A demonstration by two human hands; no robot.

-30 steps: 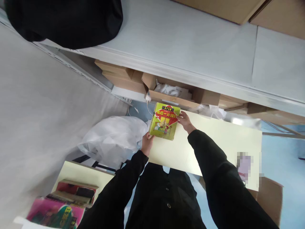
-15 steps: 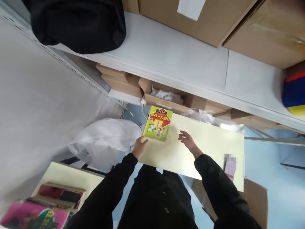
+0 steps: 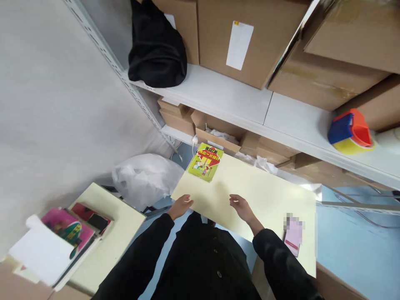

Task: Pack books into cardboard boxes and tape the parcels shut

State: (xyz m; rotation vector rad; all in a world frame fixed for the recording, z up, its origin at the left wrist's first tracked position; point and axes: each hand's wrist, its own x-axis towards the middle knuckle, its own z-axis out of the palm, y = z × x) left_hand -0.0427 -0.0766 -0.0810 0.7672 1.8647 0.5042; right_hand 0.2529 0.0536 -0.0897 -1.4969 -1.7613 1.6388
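Observation:
A green picture book (image 3: 206, 163) with a red and yellow title lies flat at the far left corner of the pale yellow table (image 3: 250, 183). My left hand (image 3: 181, 206) hovers by the table's near left edge, apart from the book, its fingers loosely bent and holding nothing. Over the middle of the near edge is my right hand (image 3: 243, 207), fingers apart and bare. Between the two hands only tabletop shows. A phone-like pink item (image 3: 293, 236), partly pixelated, rests at the table's right end.
At left, a second pale table (image 3: 120, 225) bears a stack of books and papers (image 3: 67, 233). A white plastic bag (image 3: 146, 177) stands between the tables. Behind is a shelf (image 3: 231, 93) with cardboard boxes (image 3: 237, 37), a black bag (image 3: 158, 48) and a red, blue and yellow container (image 3: 351, 131).
Both hands have let go of the book, the right first, and drawn back toward my body. The book stays on the table. My view has lifted, showing more of the shelf.

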